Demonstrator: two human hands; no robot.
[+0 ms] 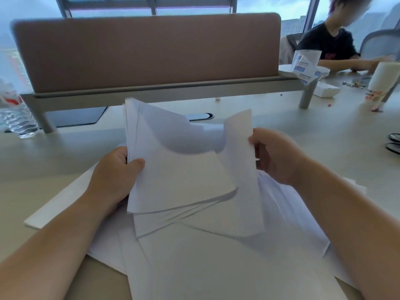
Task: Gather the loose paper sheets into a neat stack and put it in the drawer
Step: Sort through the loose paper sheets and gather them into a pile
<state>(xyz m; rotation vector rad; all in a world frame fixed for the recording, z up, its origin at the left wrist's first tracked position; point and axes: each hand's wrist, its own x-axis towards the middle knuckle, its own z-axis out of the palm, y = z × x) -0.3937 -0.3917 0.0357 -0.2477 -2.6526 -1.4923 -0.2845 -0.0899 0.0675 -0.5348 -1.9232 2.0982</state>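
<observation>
1. The person at the desk [303, 135] is partway through gathering: a bundle of paper sheets [173, 169] is lifted off the surface and held between both hands, tilted up toward the brown divider panel [147, 50].
2. The left hand [114, 174] grips the bundle's left edge, thumb curled over the front face and the other fingers hidden behind the paper.
3. The right hand [279, 154] pinches the right edge of a curling sheet [240, 135], fingers closed on it; that sheet bows away from the rest and is not yet lined up.
4. The bundle is ragged: its lower edges fan out in several staggered corners instead of one clean line.
5. More loose sheets [216, 267] lie spread on the desk beneath the hands and forearms, overlapping at odd angles, so the gathering is far from finished.
6. No drawer is in view, so I cannot tell where the stack will go.
7. The next move, as I judge it, calls for laying the curled sheet flat against the bundle, squaring the edges, then picking up the sheets underneath.
8. Around the work stand a water bottle [15, 113] at the far left and a paper cup [381, 83] at the right, where another person [331, 44] sits.
</observation>
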